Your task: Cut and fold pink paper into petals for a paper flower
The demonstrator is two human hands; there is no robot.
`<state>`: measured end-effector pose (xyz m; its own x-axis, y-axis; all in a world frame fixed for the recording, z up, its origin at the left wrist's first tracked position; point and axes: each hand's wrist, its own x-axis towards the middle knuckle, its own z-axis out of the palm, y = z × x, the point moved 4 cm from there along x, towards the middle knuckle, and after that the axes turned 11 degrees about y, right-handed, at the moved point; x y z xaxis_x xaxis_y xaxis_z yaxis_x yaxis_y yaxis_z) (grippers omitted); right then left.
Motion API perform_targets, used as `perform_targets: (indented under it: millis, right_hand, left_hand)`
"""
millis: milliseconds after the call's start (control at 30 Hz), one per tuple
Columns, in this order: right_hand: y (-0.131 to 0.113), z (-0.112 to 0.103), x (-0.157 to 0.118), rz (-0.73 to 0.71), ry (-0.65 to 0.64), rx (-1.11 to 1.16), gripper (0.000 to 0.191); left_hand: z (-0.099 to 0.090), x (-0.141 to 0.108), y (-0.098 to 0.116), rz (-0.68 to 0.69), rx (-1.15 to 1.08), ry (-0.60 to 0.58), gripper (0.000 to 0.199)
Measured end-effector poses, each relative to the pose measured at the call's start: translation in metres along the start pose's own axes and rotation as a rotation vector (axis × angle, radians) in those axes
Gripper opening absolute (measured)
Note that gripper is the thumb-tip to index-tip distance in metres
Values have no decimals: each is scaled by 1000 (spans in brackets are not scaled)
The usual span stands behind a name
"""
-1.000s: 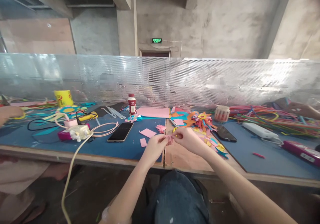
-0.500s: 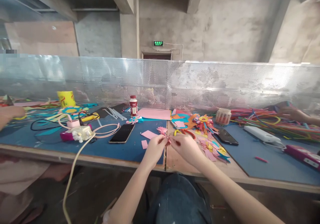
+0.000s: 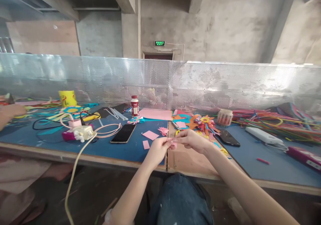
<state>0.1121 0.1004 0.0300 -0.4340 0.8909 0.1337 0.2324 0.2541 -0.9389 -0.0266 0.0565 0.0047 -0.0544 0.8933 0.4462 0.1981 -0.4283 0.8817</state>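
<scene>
Close together over the table's near middle, my left hand (image 3: 158, 148) and my right hand (image 3: 192, 141) pinch a small piece of pink paper (image 3: 174, 145) between their fingertips. Fingers cover most of it, so its shape is unclear. Just beyond my left hand lie a pink paper rectangle (image 3: 150, 135), a smaller pink piece (image 3: 145, 145) and a pink paper flower (image 3: 163, 130). Behind my right hand show the yellow handle of scissors (image 3: 177, 132) and a multicoloured paper flower (image 3: 205, 120). My right forearm partly hides a pile of cut paper pieces (image 3: 224, 150).
Phones lie left (image 3: 123, 133) and right (image 3: 229, 138). A red bottle (image 3: 134, 106) stands at the back. A power strip (image 3: 82, 133) with cables sits at left, a white power strip (image 3: 263, 135) at right. A co-worker's hand (image 3: 10, 114) shows at far left.
My right hand has shifted a little right and its fingers have spread flatter over the pink paper. My left hand has barely moved. The other person's hand at far right has left the view.
</scene>
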Motion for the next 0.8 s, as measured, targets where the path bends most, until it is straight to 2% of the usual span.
perform_targets:
  millis: [233,333,433,567,633,800]
  right_hand:
    - [-1,1,2,24,14,98,30]
    - [-7,-1,9,-9,-28,134,29]
    - [-14,-6,24,-50,8,129,32]
    - [-23,-14,51,-159,197,101,28]
    - [-23,-14,65,-174,267,122,27]
    - [-11,-15,84,-180,475,253,21]
  left_hand:
    - [4,8,-2,-10,-6,-26,33]
    - [0,23,9,55,131,-40,31]
    - [-9,46,25,166,357,-42,31]
    - [-19,86,34,178,489,-67,29]
    - [-20,105,33,177,467,-113,30]
    - [-18,128,14,-26,265,-205,41]
